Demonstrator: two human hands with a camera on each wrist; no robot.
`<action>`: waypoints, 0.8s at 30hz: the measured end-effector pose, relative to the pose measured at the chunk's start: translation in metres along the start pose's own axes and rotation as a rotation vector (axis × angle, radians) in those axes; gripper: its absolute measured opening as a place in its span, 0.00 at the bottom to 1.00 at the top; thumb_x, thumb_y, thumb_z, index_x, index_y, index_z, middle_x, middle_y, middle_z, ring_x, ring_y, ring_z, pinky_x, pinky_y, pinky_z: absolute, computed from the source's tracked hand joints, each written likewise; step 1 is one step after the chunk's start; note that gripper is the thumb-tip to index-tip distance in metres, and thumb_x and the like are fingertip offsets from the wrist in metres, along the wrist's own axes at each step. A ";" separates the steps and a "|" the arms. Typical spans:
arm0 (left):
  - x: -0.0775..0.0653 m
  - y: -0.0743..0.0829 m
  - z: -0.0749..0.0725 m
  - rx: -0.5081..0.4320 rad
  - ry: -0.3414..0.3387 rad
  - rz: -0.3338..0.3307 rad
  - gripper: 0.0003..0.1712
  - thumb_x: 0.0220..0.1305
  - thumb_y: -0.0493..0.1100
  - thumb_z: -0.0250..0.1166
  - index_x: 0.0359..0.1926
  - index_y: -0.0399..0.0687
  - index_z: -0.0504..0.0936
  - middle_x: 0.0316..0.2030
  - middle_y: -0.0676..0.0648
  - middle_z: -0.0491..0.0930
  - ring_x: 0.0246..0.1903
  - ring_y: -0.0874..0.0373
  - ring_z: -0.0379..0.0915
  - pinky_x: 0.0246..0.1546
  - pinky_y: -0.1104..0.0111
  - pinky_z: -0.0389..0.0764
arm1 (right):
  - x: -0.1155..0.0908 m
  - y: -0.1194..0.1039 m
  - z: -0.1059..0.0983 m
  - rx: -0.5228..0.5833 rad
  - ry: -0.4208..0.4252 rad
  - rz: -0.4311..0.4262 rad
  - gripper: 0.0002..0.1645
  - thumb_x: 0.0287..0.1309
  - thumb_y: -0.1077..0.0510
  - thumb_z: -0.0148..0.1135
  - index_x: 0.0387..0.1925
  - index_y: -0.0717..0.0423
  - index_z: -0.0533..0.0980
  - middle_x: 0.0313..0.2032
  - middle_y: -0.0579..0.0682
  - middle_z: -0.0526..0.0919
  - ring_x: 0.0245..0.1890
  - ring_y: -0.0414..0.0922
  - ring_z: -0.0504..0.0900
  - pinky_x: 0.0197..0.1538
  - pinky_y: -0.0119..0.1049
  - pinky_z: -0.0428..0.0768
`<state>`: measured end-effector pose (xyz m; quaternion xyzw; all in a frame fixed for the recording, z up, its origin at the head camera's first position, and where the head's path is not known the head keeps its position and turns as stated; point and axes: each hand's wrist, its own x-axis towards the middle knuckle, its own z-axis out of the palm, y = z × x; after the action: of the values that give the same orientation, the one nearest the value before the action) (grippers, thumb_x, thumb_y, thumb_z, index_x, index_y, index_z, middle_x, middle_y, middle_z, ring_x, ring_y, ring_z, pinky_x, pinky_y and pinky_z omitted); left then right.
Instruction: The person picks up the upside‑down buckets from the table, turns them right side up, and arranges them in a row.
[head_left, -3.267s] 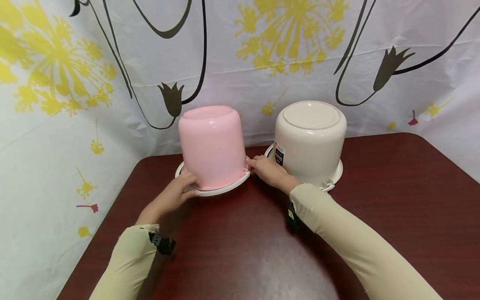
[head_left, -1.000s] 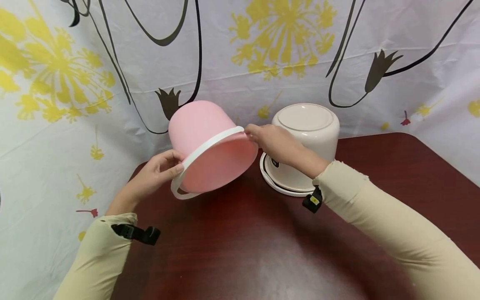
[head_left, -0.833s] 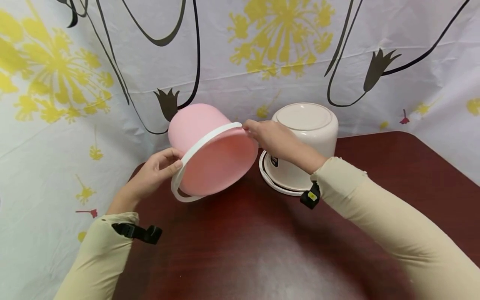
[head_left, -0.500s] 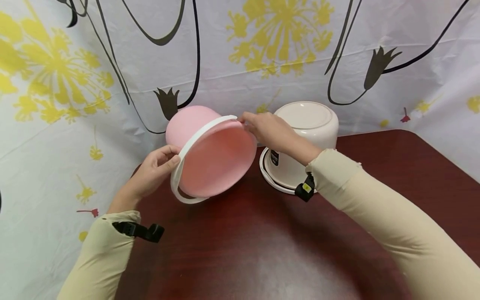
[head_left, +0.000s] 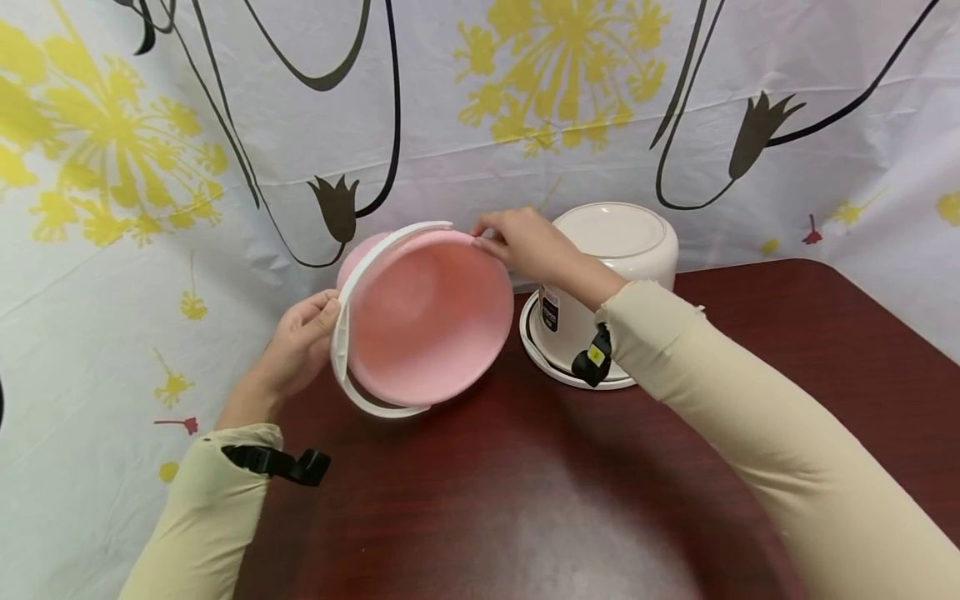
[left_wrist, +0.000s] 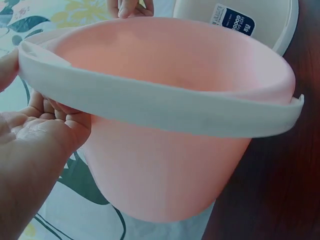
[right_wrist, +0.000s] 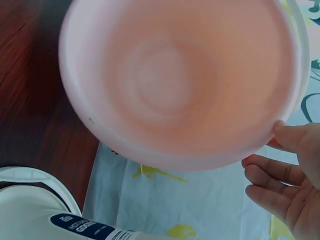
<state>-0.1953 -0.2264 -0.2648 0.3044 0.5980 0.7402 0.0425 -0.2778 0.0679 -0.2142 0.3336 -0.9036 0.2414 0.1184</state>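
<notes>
Pink bucket (head_left: 431,321): near the middle of the head view, tilted, its mouth facing the person; whether it touches the table (head_left: 465,500) cannot be told.
White handle (head_left: 341,342): attached to that bucket, arcing outside the mouth from twelve o'clock through nine to six.
Left hand (head_left: 300,346): at nine o'clock on the mouth, pinching the handle, thumb in front, fingers behind.
Right hand (head_left: 525,242): at one o'clock, gripping the pink rim between thumb and forefinger.
Cream bucket (head_left: 618,242): at three o'clock from the pink one, near but apart, upside down on the table.
Dark label (head_left: 550,310): on the cream wall, toward its nine o'clock.
In the way: the right hand and forearm cross before the cream bucket, hiding part of its wall; the right wrist's black strap (head_left: 594,357) overlaps its lower edge.
Sleeves: beige, the left sleeve (head_left: 210,508) entering from seven o'clock, the right sleeve (head_left: 750,442) from four.
Curtain (head_left: 465,187): behind at twelve o'clock and alongside at nine, printed with yellow flowers (head_left: 567,62).
</notes>
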 end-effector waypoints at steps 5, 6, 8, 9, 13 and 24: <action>-0.002 -0.004 -0.004 -0.093 0.035 0.033 0.15 0.72 0.37 0.42 0.41 0.38 0.76 0.34 0.47 0.77 0.36 0.60 0.73 0.39 0.71 0.74 | 0.005 0.000 -0.001 0.027 -0.015 0.053 0.12 0.63 0.54 0.54 0.43 0.55 0.77 0.35 0.53 0.83 0.37 0.46 0.80 0.41 0.39 0.76; -0.003 -0.005 -0.005 -0.122 0.038 0.040 0.16 0.72 0.37 0.41 0.42 0.37 0.76 0.34 0.47 0.78 0.36 0.59 0.73 0.39 0.71 0.73 | 0.006 0.000 -0.001 0.031 -0.014 0.064 0.12 0.63 0.54 0.54 0.43 0.55 0.77 0.35 0.53 0.83 0.37 0.46 0.80 0.41 0.39 0.76; -0.004 -0.006 -0.006 -0.174 0.047 0.050 0.17 0.72 0.36 0.41 0.41 0.38 0.77 0.34 0.47 0.78 0.36 0.59 0.73 0.38 0.71 0.74 | 0.006 0.001 0.000 0.063 -0.006 0.091 0.12 0.63 0.55 0.54 0.43 0.56 0.77 0.34 0.54 0.83 0.36 0.46 0.80 0.40 0.39 0.75; -0.005 -0.006 -0.007 -0.197 0.049 0.055 0.17 0.72 0.36 0.40 0.42 0.37 0.77 0.35 0.46 0.78 0.36 0.59 0.73 0.39 0.71 0.73 | 0.006 0.002 0.000 0.080 0.001 0.105 0.12 0.63 0.55 0.55 0.43 0.57 0.78 0.34 0.54 0.83 0.35 0.46 0.80 0.39 0.38 0.75; -0.007 -0.006 -0.010 -0.264 0.070 0.065 0.20 0.72 0.36 0.38 0.40 0.37 0.78 0.34 0.46 0.78 0.36 0.58 0.73 0.39 0.71 0.74 | 0.006 0.006 0.002 0.141 0.029 0.149 0.13 0.61 0.56 0.57 0.41 0.60 0.79 0.31 0.56 0.82 0.32 0.47 0.79 0.34 0.36 0.74; -0.012 -0.005 -0.013 -0.430 0.085 0.103 0.25 0.73 0.41 0.35 0.43 0.31 0.78 0.40 0.41 0.78 0.41 0.54 0.74 0.44 0.66 0.73 | -0.002 0.010 0.003 0.305 0.017 0.213 0.13 0.58 0.58 0.59 0.41 0.64 0.79 0.25 0.56 0.82 0.22 0.41 0.76 0.27 0.28 0.72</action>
<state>-0.1933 -0.2412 -0.2759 0.2868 0.4113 0.8641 0.0434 -0.2830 0.0741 -0.2215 0.2479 -0.8857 0.3896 0.0478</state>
